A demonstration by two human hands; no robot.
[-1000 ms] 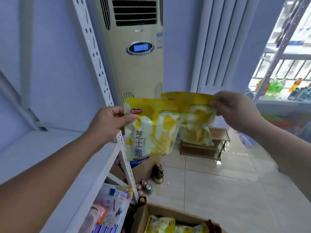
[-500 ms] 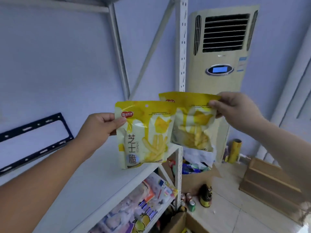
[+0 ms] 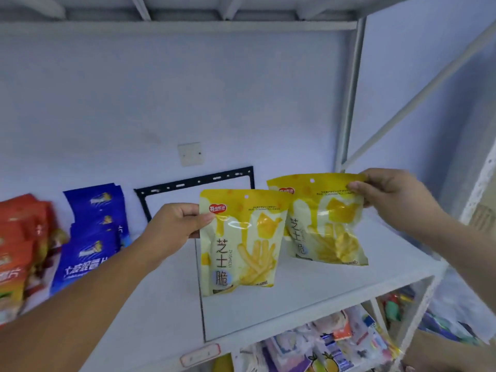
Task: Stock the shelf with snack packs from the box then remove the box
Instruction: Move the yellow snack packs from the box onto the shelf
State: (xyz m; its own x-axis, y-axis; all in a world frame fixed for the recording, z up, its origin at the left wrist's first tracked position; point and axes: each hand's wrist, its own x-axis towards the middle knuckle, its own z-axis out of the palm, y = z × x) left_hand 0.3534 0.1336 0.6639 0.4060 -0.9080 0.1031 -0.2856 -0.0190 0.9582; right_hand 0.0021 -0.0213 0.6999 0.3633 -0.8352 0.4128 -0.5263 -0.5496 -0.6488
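My left hand (image 3: 175, 226) pinches the top left corner of a yellow snack pack (image 3: 241, 242) with fries printed on it. A second, identical yellow snack pack (image 3: 326, 224) hangs from my right hand (image 3: 389, 196), which pinches its top right corner. Both packs hang upright just above the white shelf board (image 3: 308, 288), the right one partly behind the left one. The box is out of view.
Blue snack packs (image 3: 91, 237) and red-orange packs (image 3: 18, 245) stand at the shelf's left. A black bracket (image 3: 193, 181) is on the back wall. White uprights (image 3: 347, 103) frame the right side. Mixed packs (image 3: 335, 342) fill the shelf below.
The view has swung left from the floor and air conditioner to the shelf. Both hands have carried the yellow packs over the shelf board, still gripping them.
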